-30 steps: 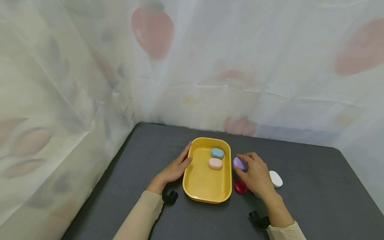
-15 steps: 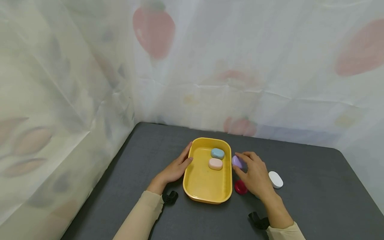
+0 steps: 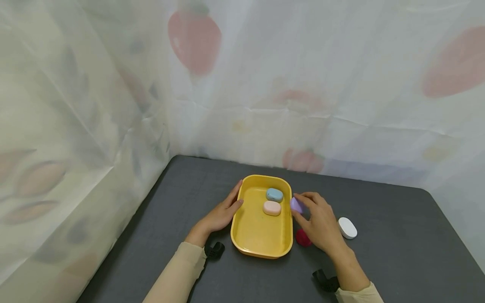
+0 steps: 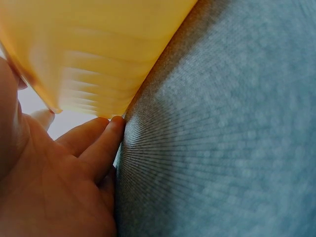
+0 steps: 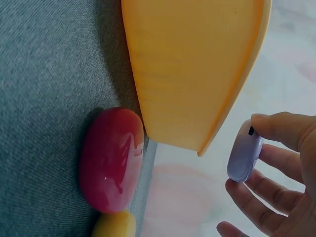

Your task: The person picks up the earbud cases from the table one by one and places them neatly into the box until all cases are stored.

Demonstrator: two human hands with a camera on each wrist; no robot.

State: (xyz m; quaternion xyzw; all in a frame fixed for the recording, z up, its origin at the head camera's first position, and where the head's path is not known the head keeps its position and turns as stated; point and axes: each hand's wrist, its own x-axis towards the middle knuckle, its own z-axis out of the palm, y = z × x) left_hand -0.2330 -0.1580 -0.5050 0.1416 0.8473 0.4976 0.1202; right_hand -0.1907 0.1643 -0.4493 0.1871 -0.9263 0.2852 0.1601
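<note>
A yellow rectangular tray lies on the grey table. My left hand holds its left side, thumb at the rim and fingers along the outer wall; the left wrist view shows fingertips low against that wall. My right hand pinches a small rounded purple case between thumb and fingers, raised beside the tray's right rim. Inside the tray sit a light blue case and a pale pink case. A glossy red case rests on the table below my right hand.
A white case lies right of my right hand. Beside the red case, a yellow rounded thing shows partly in the right wrist view. A fruit-print curtain hangs behind the table and along its left side.
My right hand has moved slightly left with the purple case, bringing it up to the tray's right rim. My left hand and the tray have stayed in place.
</note>
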